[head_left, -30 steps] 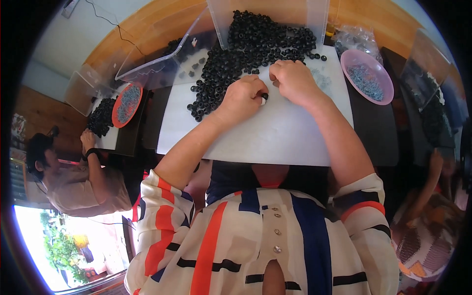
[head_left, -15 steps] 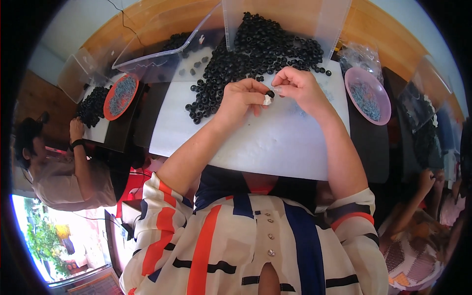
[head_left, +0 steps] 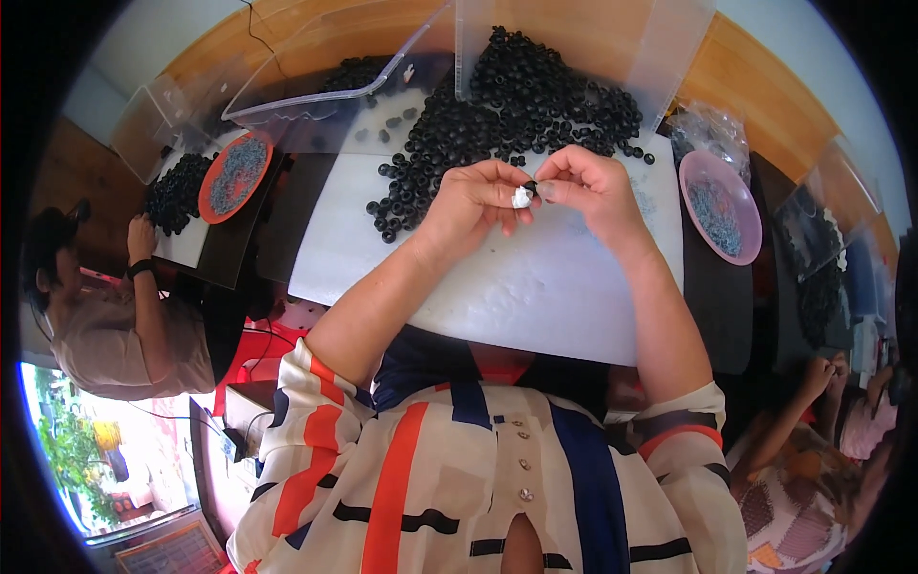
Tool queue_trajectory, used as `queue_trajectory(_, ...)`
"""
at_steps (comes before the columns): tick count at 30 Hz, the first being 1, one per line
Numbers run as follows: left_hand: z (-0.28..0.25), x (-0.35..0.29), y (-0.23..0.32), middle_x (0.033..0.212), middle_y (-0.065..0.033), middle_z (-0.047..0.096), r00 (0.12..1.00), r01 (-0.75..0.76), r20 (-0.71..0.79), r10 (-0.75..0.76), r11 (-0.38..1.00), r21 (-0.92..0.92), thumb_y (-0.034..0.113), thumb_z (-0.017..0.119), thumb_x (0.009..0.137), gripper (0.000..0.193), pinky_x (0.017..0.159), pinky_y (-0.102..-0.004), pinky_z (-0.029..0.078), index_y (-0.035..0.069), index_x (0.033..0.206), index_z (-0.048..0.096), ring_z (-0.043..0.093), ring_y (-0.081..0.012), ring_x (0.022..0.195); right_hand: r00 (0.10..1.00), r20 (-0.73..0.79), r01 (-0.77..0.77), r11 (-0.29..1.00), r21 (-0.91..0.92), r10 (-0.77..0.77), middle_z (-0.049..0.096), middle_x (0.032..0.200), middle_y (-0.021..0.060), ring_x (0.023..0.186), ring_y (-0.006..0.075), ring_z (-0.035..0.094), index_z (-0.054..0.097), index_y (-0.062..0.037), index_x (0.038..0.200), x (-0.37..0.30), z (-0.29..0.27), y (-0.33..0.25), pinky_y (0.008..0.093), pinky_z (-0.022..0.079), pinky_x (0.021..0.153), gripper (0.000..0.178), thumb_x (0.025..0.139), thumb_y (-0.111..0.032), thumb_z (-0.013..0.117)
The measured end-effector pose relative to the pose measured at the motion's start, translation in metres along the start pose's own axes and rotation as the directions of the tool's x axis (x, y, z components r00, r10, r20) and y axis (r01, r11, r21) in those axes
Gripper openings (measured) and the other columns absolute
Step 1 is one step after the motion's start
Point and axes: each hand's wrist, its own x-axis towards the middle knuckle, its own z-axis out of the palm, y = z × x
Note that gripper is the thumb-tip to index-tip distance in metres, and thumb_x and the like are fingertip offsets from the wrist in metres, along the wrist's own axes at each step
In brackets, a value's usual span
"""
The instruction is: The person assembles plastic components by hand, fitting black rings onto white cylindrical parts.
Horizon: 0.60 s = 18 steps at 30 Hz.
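Both my hands meet over a white board [head_left: 535, 297]. Between the thumb and fingers of my left hand [head_left: 469, 203] is a small black ring-shaped part [head_left: 532, 187]. A scrap of white wrapping [head_left: 521, 197] covers the tip of that thumb. The fingertips of my right hand [head_left: 598, 189] are pinched together against the same part. Whether they hold a small piece of their own is too small to make out. Just beyond my hands spreads a heap of similar black parts [head_left: 449, 129].
A clear plastic bin [head_left: 626, 48] lies tipped behind the heap. To the right stands a pink basin [head_left: 748, 203] of small grey-blue pieces, with a clear bag [head_left: 712, 129] behind it. An orange basin [head_left: 216, 216] sits left, near a seated person [head_left: 120, 335]. Other people work at right.
My right hand has closed in on the black part, and its fingertips now press on it. The whole view has shifted slightly.
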Motion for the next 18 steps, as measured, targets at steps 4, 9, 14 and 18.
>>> queue_trajectory(4, -0.002, 0.000, 0.002, 0.091, -0.0179, 0.069, 0.999, 0.034, 0.004, -0.034, 0.996, -0.085, 0.001, 0.063, 0.087, 0.015, 0.055, -0.0314, 0.052, -0.007, 0.100, 0.063, 0.069, -0.0251, 0.073, 0.998, -0.030, 0.052, 0.999, -0.014, -0.052, 0.068, 0.081, 0.0031, 0.077, 0.0103, 0.067, 0.064, 0.0014, 0.091, -0.001, 0.010, -0.002, 0.0247, 0.053, 0.070, 0.007, 0.084, 0.003, 0.066)
queue_trajectory(9, -0.010, 0.001, 0.002, 0.094, -0.0187, 0.068, 0.999, 0.046, 0.031, -0.041, 0.977, -0.207, 0.003, 0.061, 0.089, 0.015, 0.057, -0.0333, 0.053, -0.005, 0.102, 0.062, 0.069, -0.0269, 0.075, 0.961, -0.120, 0.191, 0.912, -0.362, -0.249, 0.066, 0.077, 0.0055, 0.072, 0.0141, 0.066, 0.063, -0.0038, 0.097, -0.004, 0.017, -0.010, 0.0275, 0.052, 0.064, 0.020, 0.079, -0.005, 0.074)
queue_trajectory(14, -0.006, 0.002, 0.002, 0.097, -0.0193, 0.068, 0.999, 0.039, 0.032, -0.032, 0.970, -0.239, 0.003, 0.060, 0.090, 0.016, 0.057, -0.0337, 0.053, -0.004, 0.104, 0.062, 0.069, -0.0264, 0.078, 0.838, -0.113, 0.340, 0.673, -0.656, -0.534, 0.060, 0.078, 0.0050, 0.073, 0.0227, 0.062, 0.061, -0.0071, 0.093, 0.001, 0.031, -0.011, 0.0327, 0.049, 0.065, 0.028, 0.069, -0.005, 0.076)
queue_trajectory(18, -0.006, 0.000, 0.002, 0.097, -0.0187, 0.069, 0.995, 0.042, 0.102, -0.018, 0.970, -0.238, 0.004, 0.061, 0.090, 0.017, 0.058, -0.0335, 0.053, -0.004, 0.104, 0.062, 0.069, -0.0259, 0.080, 0.769, -0.024, 0.433, 0.547, -0.717, -0.639, 0.057, 0.079, 0.0042, 0.075, 0.0264, 0.059, 0.060, -0.0076, 0.089, 0.005, 0.030, -0.007, 0.0357, 0.047, 0.068, 0.031, 0.063, -0.003, 0.075)
